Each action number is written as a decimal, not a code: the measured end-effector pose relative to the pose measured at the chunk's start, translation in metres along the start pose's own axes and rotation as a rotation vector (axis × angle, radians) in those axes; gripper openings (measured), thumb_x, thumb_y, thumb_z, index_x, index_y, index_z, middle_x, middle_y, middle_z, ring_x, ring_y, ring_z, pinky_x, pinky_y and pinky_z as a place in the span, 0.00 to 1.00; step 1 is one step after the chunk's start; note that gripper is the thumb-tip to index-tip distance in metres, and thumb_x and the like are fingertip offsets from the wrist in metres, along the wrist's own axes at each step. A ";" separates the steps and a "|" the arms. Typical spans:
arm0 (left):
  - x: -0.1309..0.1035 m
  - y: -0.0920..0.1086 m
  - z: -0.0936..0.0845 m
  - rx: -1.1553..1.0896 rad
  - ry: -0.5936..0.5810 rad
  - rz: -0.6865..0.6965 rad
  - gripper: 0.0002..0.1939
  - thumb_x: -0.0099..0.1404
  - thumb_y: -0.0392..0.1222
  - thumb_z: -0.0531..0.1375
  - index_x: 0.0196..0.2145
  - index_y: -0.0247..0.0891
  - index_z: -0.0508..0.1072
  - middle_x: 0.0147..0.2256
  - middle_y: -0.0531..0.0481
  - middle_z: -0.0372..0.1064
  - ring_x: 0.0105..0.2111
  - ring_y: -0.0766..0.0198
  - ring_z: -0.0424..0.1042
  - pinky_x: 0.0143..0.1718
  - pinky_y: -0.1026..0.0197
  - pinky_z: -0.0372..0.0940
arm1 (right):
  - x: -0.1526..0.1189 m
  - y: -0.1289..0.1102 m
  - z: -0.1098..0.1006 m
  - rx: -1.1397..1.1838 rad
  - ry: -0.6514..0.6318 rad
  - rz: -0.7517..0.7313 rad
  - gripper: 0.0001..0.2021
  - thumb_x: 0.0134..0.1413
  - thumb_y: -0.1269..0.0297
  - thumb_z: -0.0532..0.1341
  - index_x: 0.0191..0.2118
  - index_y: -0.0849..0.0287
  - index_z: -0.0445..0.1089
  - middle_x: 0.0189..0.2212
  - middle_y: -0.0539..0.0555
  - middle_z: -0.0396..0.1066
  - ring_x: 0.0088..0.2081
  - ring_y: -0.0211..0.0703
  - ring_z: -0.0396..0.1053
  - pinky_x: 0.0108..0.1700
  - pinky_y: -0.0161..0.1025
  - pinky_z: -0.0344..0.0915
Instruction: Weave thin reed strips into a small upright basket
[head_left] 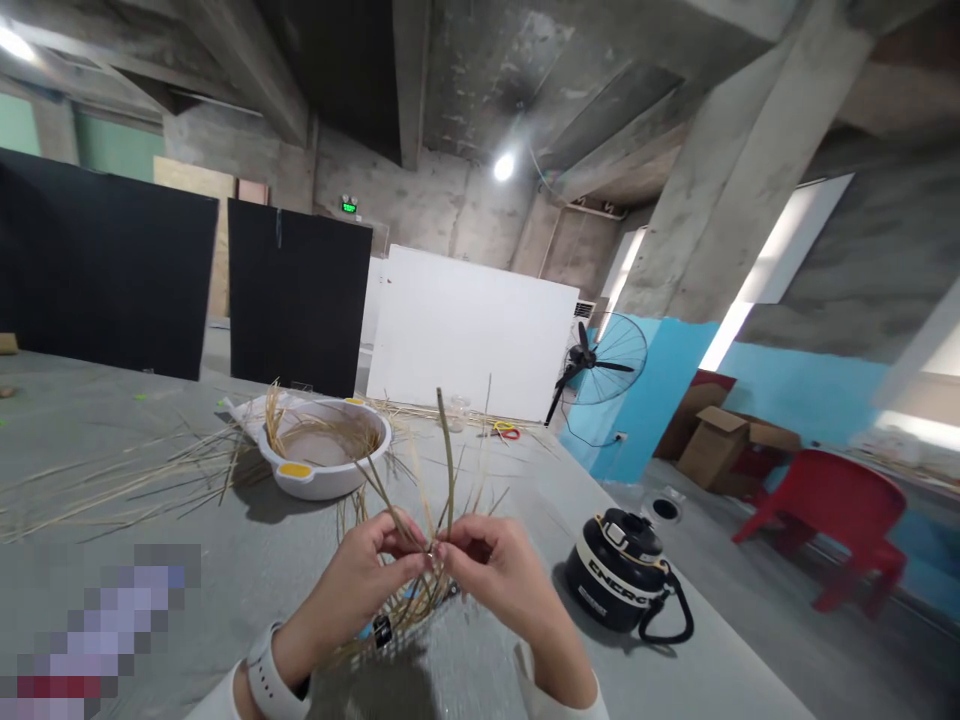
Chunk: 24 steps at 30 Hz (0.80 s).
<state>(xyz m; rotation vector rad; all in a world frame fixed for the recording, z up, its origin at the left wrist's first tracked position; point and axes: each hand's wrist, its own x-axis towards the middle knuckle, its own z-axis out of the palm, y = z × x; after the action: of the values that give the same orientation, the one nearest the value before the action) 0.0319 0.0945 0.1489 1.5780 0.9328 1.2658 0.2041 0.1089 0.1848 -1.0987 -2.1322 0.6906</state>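
Note:
A partly woven bundle of straw strands (411, 618) lies at the front of the grey table, with dark clips (382, 630) on it. My left hand (375, 570), with a white watch on its wrist, pinches strands just above it. Close beside it, fingertips nearly touching, my right hand (487, 560) pinches strands too. A thicker green-brown strand (448, 450) rises from between the fingers, and thinner ones fan out around it. The exact crossing of the strands is hidden by my fingertips.
A white basin (326, 483) with straw in it stands behind to the left, loose straws (135, 480) beside it. Scissors (506, 431) lie near the table's back. A black bottle (619, 570) stands right. A fan (592, 360) and red chair (832, 510) are beyond.

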 end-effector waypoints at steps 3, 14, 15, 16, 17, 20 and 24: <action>0.000 -0.003 -0.001 0.003 -0.010 0.003 0.07 0.58 0.41 0.60 0.33 0.36 0.69 0.31 0.49 0.72 0.34 0.61 0.71 0.37 0.61 0.64 | 0.000 0.000 -0.001 0.000 0.006 0.034 0.13 0.53 0.64 0.57 0.21 0.63 0.67 0.15 0.47 0.60 0.19 0.32 0.57 0.20 0.29 0.49; 0.007 -0.014 0.001 -0.279 0.010 -0.153 0.17 0.49 0.47 0.66 0.34 0.33 0.74 0.31 0.46 0.75 0.36 0.57 0.72 0.45 0.56 0.62 | 0.003 0.001 0.006 -0.086 0.017 -0.012 0.11 0.55 0.65 0.56 0.23 0.60 0.60 0.18 0.45 0.58 0.20 0.31 0.58 0.22 0.28 0.50; 0.008 -0.012 0.001 -0.300 0.010 -0.166 0.16 0.49 0.48 0.67 0.32 0.33 0.75 0.30 0.46 0.75 0.36 0.57 0.71 0.44 0.56 0.62 | 0.003 0.001 0.007 -0.077 0.013 -0.010 0.11 0.55 0.65 0.56 0.23 0.60 0.60 0.17 0.45 0.58 0.19 0.31 0.58 0.22 0.28 0.49; 0.008 -0.010 0.001 -0.310 0.011 -0.174 0.15 0.48 0.48 0.67 0.30 0.33 0.75 0.30 0.47 0.75 0.36 0.58 0.71 0.44 0.57 0.62 | 0.004 0.001 0.007 -0.066 0.010 -0.002 0.11 0.56 0.64 0.55 0.23 0.59 0.60 0.17 0.44 0.58 0.19 0.31 0.58 0.21 0.28 0.49; 0.008 -0.008 0.000 -0.315 0.010 -0.178 0.15 0.48 0.48 0.67 0.29 0.34 0.75 0.30 0.47 0.75 0.35 0.58 0.71 0.44 0.57 0.62 | 0.004 0.001 0.008 -0.057 0.008 0.007 0.11 0.56 0.64 0.55 0.24 0.59 0.60 0.17 0.44 0.58 0.18 0.31 0.58 0.21 0.28 0.49; 0.007 -0.004 -0.001 -0.307 0.019 -0.202 0.14 0.50 0.48 0.66 0.30 0.35 0.75 0.30 0.49 0.74 0.35 0.61 0.69 0.41 0.60 0.62 | 0.005 0.001 0.011 -0.083 0.038 0.011 0.11 0.58 0.63 0.53 0.25 0.59 0.61 0.17 0.44 0.58 0.18 0.31 0.58 0.21 0.29 0.49; 0.007 -0.006 -0.002 -0.315 0.078 -0.290 0.16 0.49 0.48 0.66 0.34 0.36 0.74 0.33 0.49 0.72 0.34 0.62 0.68 0.35 0.62 0.63 | 0.007 0.000 0.015 -0.149 0.122 -0.015 0.12 0.58 0.64 0.53 0.24 0.59 0.58 0.16 0.45 0.58 0.20 0.33 0.58 0.23 0.29 0.48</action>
<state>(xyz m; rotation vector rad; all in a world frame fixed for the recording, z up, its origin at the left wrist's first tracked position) 0.0315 0.1032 0.1459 1.1136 0.9216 1.2055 0.1900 0.1120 0.1768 -1.1709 -2.1118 0.4518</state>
